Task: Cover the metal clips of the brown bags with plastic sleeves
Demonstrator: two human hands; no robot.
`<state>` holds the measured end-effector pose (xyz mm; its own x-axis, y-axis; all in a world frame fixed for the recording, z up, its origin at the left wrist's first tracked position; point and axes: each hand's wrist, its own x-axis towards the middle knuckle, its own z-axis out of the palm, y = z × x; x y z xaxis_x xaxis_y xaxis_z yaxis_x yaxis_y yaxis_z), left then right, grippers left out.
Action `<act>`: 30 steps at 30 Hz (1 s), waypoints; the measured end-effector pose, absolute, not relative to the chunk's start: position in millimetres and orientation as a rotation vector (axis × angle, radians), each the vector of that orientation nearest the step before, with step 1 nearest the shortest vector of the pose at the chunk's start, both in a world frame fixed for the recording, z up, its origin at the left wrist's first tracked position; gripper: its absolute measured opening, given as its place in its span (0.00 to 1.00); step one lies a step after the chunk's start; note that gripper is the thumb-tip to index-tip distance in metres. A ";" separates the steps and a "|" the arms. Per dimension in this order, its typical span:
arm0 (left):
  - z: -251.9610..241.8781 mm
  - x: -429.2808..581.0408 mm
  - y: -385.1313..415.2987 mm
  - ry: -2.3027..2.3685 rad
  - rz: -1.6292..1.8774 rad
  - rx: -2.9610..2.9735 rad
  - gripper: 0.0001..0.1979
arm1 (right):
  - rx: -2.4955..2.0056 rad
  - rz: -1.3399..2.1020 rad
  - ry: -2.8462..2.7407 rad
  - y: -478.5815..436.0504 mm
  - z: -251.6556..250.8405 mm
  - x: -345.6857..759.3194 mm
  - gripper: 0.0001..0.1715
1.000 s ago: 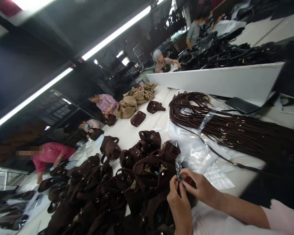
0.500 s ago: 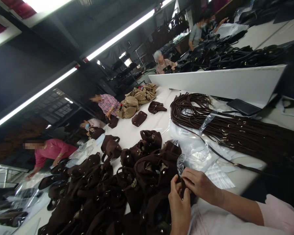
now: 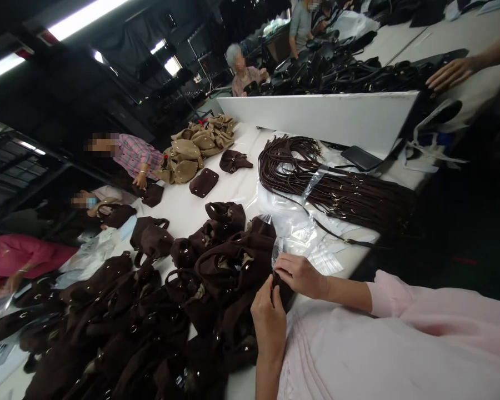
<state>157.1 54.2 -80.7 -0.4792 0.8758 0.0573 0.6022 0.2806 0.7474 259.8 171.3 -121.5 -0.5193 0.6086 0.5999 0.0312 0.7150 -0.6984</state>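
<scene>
My left hand (image 3: pixel 269 311) and my right hand (image 3: pixel 302 275) meet at the table's near edge, both with fingers closed in a pinch. Between them is a narrow dark brown piece, mostly hidden by the fingers; it looks like part of a bag's strap or handle. Crumpled clear plastic (image 3: pixel 277 248) sticks up beside the right fingertips. Just left of the hands lies a heap of dark brown handbags (image 3: pixel 229 266) with shiny metal fittings. Flat clear plastic bags (image 3: pixel 304 236) spread out beyond my right hand.
A bundle of long brown straps (image 3: pixel 341 194) lies on the white table (image 3: pixel 241 183), near a black phone-like slab (image 3: pixel 361 158). Tan bags (image 3: pixel 191 150) are piled farther back. A white board (image 3: pixel 316 119) divides off black straps (image 3: pixel 337 72). Several co-workers stand around; one co-worker's hand (image 3: pixel 454 72) reaches in at right.
My view has swung to the right, so the table and hands appear farther left. Both hands keep pinching the dark piece. A co-worker's hand now shows at the upper right.
</scene>
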 end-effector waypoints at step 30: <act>-91.5 165.1 81.1 2.097 1.297 0.949 0.15 | -0.464 0.867 -1.876 165.2 -119.6 251.1 0.08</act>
<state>165.1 81.1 -91.5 -0.6352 0.7707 -0.0491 0.3001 0.3050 0.9038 251.1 165.2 -119.6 -0.4478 0.6443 0.6200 -0.0547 0.6723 -0.7382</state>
